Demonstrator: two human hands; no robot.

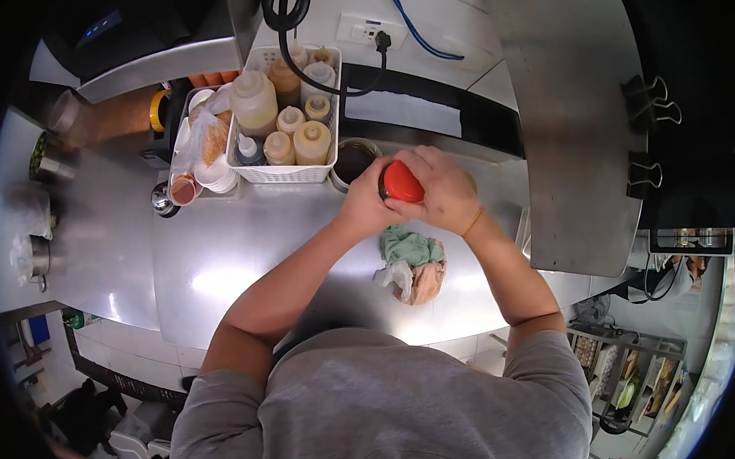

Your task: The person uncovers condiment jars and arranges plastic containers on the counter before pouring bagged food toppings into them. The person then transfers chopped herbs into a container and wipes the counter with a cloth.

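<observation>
Both my hands are wrapped round a dark container with a red lid (403, 183), held above the back part of the steel counter. My left hand (368, 198) grips its left side, and my right hand (441, 189) covers its top and right side. Just left of and behind my hands is a round container of dark liquid (356, 160), partly hidden. Below my hands, a green cloth (412, 248) lies crumpled with a brown cloth (424, 283) and a whitish piece (394, 275) on the counter.
A white basket (284, 173) of squeeze bottles stands at the back left, beside a tray with a plastic bag (211, 128) and white lids. A black cable (286, 54) hangs over the basket. A steel panel (580, 157) juts in at the right. Metal pots stand far left.
</observation>
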